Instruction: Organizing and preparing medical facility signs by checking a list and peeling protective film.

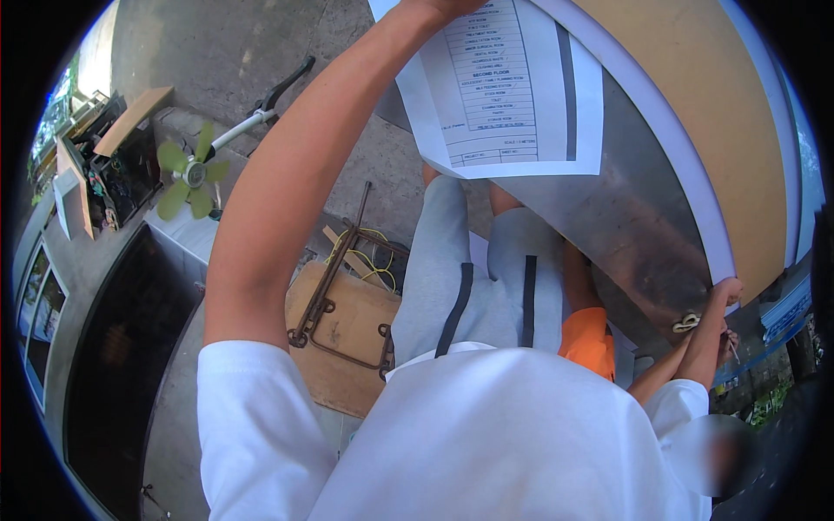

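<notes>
My left arm reaches up to the top edge, where my left hand (447, 4) is mostly cut off and its fingers are hidden. Just below it hangs a white printed sheet (521, 95) with a table of lines. My right hand (728, 290) is closed over the white edge of a large tan panel (686, 61), at its lower end. Beside that edge stretches a glossy grey surface (599, 217). A small beige coil (686, 322) lies close to my right hand. Another person's hand (728, 347) holds something thin right below it.
The other person's orange garment (587, 343) shows beside my legs. A brown board with folding metal legs (347, 321) lies to my left, with a yellow cord (382, 260). Farther left are a green-bladed fan (193, 171), piled boards (130, 122) and a dark opening (113, 356).
</notes>
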The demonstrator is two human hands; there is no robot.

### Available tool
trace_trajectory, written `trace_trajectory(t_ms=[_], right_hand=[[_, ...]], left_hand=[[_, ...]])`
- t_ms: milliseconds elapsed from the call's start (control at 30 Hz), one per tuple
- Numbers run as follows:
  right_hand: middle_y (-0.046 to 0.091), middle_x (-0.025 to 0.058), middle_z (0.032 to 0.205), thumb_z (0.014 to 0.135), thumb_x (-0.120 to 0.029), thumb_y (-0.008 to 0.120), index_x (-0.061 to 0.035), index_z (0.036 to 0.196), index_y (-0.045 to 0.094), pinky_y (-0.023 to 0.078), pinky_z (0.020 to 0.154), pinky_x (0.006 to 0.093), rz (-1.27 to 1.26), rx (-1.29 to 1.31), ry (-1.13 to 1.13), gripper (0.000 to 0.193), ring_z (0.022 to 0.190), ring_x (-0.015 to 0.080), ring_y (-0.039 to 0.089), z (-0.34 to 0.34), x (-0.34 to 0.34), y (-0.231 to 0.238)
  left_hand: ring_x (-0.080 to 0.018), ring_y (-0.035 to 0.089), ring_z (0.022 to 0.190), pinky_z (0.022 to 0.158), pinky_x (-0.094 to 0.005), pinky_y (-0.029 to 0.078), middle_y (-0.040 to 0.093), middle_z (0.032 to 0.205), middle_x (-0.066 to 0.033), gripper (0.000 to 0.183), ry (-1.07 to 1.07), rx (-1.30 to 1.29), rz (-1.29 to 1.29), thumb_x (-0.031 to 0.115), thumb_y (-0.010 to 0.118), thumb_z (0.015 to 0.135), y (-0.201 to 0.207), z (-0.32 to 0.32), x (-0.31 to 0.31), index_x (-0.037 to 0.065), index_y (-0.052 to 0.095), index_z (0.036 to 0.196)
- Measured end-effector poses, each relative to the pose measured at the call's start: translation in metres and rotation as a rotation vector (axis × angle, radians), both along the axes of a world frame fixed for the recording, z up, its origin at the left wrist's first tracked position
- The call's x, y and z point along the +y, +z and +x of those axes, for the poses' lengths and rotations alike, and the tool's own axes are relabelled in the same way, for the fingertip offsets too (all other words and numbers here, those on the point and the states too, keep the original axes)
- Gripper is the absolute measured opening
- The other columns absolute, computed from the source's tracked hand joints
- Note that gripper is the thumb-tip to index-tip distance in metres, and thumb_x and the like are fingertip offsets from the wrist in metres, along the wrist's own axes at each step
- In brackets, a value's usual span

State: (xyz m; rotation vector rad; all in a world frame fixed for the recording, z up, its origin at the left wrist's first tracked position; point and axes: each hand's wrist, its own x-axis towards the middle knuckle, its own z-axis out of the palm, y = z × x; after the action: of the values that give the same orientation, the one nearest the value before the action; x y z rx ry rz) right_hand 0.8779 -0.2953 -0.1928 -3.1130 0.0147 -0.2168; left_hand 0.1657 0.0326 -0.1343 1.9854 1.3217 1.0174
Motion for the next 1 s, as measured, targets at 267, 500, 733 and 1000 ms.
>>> trace_trajectory(t_ms=[267, 500, 733, 1000], right_hand=[[0.058, 0.0303, 0.123, 0.092, -0.019, 0.054, 0.0113, 0.118, 0.057, 0.045, 0.098, 0.0490, 0.264, -0.572, 0.335, 0.041, 0.116, 0.0410, 0.057, -0.068, 0.025, 0.007], [0.067, 0.0120, 0.111, 0.093, -0.002, 0.061, 0.0018, 0.105, 0.067, 0.048, 0.089, 0.0298, 0.806, 1.034, 1.136, 0.014, 0.102, 0.0200, 0.062, -0.467, 0.119, 0.145], [0.053, 0.0168, 0.129, 0.090, -0.020, 0.058, 0.0016, 0.120, 0.058, 0.043, 0.100, 0.0429, 0.459, 2.101, 2.055, 0.037, 0.120, 0.0302, 0.053, -0.553, 0.128, 0.310], [0.053, 0.0156, 0.124, 0.094, -0.021, 0.047, 0.0006, 0.113, 0.055, 0.040, 0.100, 0.0411, 0.473, 2.456, 1.716, 0.030, 0.116, 0.0292, 0.050, -0.598, 0.096, 0.315]], left_hand=[[-0.0367, 0.058, 0.091, 0.083, -0.0454, 0.044, 0.065, 0.093, -0.0168, 0.024, -0.009, 0.021, -0.006, 0.027, 0.049, 0.099, 0.002, -0.003, 0.000, 0.008, 0.060, 0.109], [-0.0362, 0.058, 0.090, 0.082, -0.0457, 0.043, 0.065, 0.094, -0.0162, 0.022, 0.030, 0.083, -0.008, 0.027, 0.050, 0.099, 0.009, -0.012, -0.002, 0.009, 0.060, 0.108], [-0.0352, 0.058, 0.092, 0.084, -0.0454, 0.042, 0.065, 0.096, -0.0148, 0.022, 0.000, 0.066, -0.076, 0.025, 0.051, 0.098, 0.016, -0.004, 0.000, 0.010, 0.061, 0.110], [-0.0325, 0.058, 0.092, 0.084, -0.0426, 0.042, 0.067, 0.096, -0.0117, 0.021, -0.020, 0.060, -0.019, 0.024, 0.049, 0.099, 0.012, -0.003, -0.001, 0.011, 0.062, 0.109]])
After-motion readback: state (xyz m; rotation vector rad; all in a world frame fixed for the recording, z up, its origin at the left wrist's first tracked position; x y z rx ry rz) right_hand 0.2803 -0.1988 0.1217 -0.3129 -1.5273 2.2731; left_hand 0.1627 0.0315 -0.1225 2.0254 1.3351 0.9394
